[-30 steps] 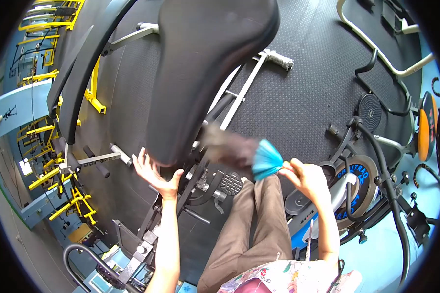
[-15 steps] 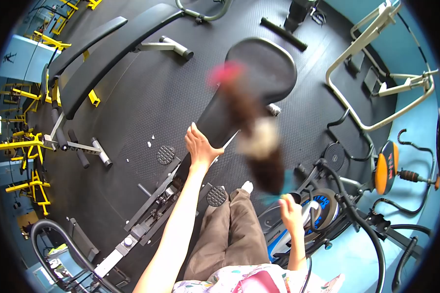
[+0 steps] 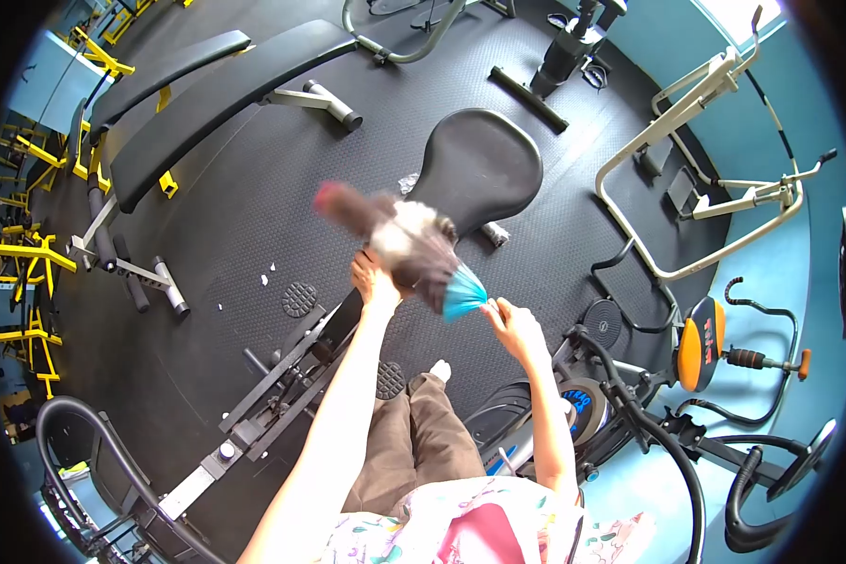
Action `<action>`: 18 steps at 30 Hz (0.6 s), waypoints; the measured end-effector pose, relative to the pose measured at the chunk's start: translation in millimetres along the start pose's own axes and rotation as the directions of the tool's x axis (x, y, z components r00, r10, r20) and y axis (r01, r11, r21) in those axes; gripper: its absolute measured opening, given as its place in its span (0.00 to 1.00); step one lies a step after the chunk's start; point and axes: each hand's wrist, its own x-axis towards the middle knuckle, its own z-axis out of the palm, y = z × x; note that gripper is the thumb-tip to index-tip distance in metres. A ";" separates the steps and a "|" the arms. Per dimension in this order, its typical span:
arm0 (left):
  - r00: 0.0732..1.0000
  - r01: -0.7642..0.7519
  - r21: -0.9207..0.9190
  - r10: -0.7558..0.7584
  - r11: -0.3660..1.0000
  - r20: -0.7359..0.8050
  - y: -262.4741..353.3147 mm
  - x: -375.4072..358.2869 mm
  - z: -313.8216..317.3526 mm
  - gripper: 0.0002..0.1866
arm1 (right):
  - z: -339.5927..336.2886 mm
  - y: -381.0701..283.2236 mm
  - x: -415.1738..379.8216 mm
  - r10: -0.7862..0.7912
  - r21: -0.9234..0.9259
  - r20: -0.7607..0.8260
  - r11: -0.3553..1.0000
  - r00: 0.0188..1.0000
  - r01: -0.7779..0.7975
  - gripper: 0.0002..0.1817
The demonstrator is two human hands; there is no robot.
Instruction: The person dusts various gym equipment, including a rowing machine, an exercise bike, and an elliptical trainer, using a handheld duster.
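Observation:
My right hand grips the blue end of a feather duster. Its brown, white and red feathers are blurred and sweep left over the lower part of a black padded bench. My left hand rests flat on the lower edge of that bench pad, fingers spread, partly hidden behind the duster. My brown trousers and one foot show below.
Black rubber floor all around. Two long black padded benches with yellow frames lie at upper left. A grey tube frame stands at right. An exercise bike and an orange-disc machine sit near my right leg.
The duster swung from pointing up along the bench to sweeping left across its lower end. My right hand rose toward the bench. The view pulled back a little.

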 end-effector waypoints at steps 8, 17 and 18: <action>0.997 0.039 -0.039 -0.036 0.999 0.074 4.0 0.8 -6.0 0.58 | -8.8 18.2 38.9 0.085 0.362 -0.394 0.930 0.915 0.070 0.23; 1.000 -0.009 0.038 0.008 0.999 0.023 4.7 -2.6 -4.4 0.56 | 5.2 49.4 -27.1 0.041 0.160 -0.245 0.987 0.969 -0.002 0.22; 1.000 0.004 0.060 -0.005 0.998 0.018 5.4 -4.4 -5.6 0.58 | 9.7 63.7 -19.3 0.114 0.245 -0.313 0.969 0.943 -0.035 0.22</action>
